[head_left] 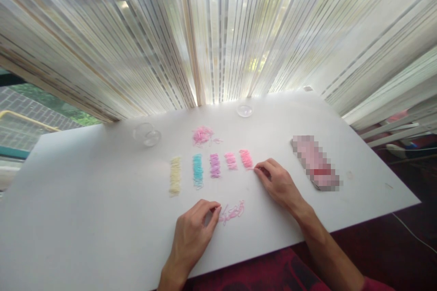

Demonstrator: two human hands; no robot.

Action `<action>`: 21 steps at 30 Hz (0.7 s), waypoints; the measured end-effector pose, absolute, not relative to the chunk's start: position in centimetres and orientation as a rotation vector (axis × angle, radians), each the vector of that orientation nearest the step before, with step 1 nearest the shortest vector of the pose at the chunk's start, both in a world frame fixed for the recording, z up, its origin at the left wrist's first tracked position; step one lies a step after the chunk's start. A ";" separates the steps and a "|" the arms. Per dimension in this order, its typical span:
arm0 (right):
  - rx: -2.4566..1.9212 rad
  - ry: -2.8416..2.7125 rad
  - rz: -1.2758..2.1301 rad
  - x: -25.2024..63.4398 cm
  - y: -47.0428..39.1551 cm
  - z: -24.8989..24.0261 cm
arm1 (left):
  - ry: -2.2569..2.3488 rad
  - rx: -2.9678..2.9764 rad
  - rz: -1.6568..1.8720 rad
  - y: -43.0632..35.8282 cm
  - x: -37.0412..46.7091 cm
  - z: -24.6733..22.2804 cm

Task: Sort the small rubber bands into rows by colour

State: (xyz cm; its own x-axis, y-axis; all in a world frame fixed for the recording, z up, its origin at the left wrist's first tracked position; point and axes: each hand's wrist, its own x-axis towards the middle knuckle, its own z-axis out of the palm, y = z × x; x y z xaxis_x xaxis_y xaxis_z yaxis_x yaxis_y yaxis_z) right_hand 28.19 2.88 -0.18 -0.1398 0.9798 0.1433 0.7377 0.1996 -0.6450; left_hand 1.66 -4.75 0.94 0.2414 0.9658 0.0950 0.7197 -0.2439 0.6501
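My right hand [276,179] pinches the end of a small thin pink piece at the lower end of a coral-pink row [246,159]. My left hand [196,225] has thumb and forefinger pressed together at the left edge of a loose pale pink pile [234,212]; what they hold, if anything, is hidden. Left of the coral row lie a light pink row [231,161], a purple row [215,166], a blue row [197,171] and a pale yellow row [175,176], all of slim little pieces. Their exact kind is too small to tell.
A heap of pink pieces [202,135] lies behind the rows. Clear round containers [152,137] stand at the back left, and a clear dish [245,110] at the back. A blurred pink flat object [314,161] rests on the white table [102,218] at right. Striped curtains [218,32] hang behind.
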 end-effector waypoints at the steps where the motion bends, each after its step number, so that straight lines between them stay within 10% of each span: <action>1: -1.587 -1.952 0.587 28.2 2.9 -0.1 | 1.536 2.040 0.678 -4.8 1.6 0.9; 21: -1.449 -2.004 0.840 28.8 3.4 0.4 | 1.535 1.956 0.611 -5.0 1.3 0.9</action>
